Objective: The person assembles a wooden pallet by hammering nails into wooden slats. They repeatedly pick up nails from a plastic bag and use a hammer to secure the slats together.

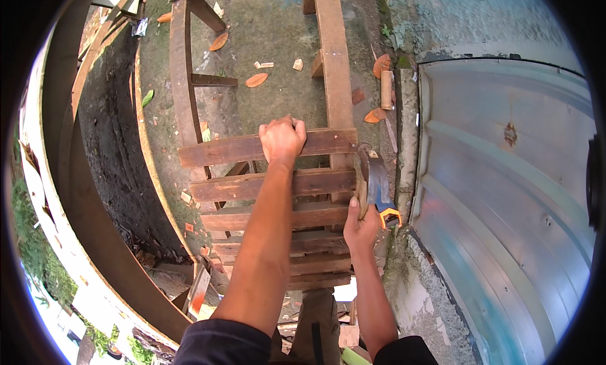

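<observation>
My left hand is closed over the farthest wooden slat, near its middle, knuckles up. That slat lies across two long wooden rails, with several more slats in a row nearer to me. At the slats' right ends, my right hand grips a hand tool, thumb pointing away from me. The tool has a dark head at its far end, a tan stick-like part and a curved grey part. Blue and orange parts show beside my fingers. Its exact kind is unclear, and my hand hides part of it.
A ribbed metal panel stands close on the right, below a blue-grey wall. The wooden frame's right rail runs away from me. Dry leaves and wood scraps litter the ground. A curved board edge borders the left.
</observation>
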Motion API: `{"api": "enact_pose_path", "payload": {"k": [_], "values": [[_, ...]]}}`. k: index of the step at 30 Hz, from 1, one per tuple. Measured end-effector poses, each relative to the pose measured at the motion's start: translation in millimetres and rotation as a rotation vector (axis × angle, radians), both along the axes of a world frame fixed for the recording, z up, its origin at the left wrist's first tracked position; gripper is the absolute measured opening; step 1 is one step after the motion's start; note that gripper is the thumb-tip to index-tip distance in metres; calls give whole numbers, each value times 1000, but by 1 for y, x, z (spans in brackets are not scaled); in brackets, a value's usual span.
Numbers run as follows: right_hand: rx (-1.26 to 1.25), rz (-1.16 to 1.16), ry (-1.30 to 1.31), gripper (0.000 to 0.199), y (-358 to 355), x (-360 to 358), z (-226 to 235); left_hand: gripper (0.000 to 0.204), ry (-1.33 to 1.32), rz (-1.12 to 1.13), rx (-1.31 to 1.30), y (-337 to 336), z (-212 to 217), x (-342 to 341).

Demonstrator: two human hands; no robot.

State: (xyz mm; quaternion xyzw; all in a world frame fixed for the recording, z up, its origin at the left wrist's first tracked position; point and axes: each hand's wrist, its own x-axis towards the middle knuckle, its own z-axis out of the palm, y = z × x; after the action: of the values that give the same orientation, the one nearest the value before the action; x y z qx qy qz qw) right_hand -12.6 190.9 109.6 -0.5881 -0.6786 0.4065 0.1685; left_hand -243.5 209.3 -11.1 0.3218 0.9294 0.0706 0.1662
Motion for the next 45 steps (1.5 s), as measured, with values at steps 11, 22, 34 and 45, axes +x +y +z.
{"api": "enact_pose_path", "payload": {"k": [11, 22, 34, 45], "values": [[7, -32, -35, 32, -7, 13, -25, 32, -42, 12, 74, 2, 7, 4], [183, 63, 15, 34, -12, 10, -37, 34, 14, -10, 64, 1, -1, 2], [141, 98, 18, 36, -10, 11, -39, 32, 66, -34, 67, 0, -6, 4], [-201, -114, 293, 39, -29, 12, -20, 33, 0, 4, 94, 2, 0, 3]]}}
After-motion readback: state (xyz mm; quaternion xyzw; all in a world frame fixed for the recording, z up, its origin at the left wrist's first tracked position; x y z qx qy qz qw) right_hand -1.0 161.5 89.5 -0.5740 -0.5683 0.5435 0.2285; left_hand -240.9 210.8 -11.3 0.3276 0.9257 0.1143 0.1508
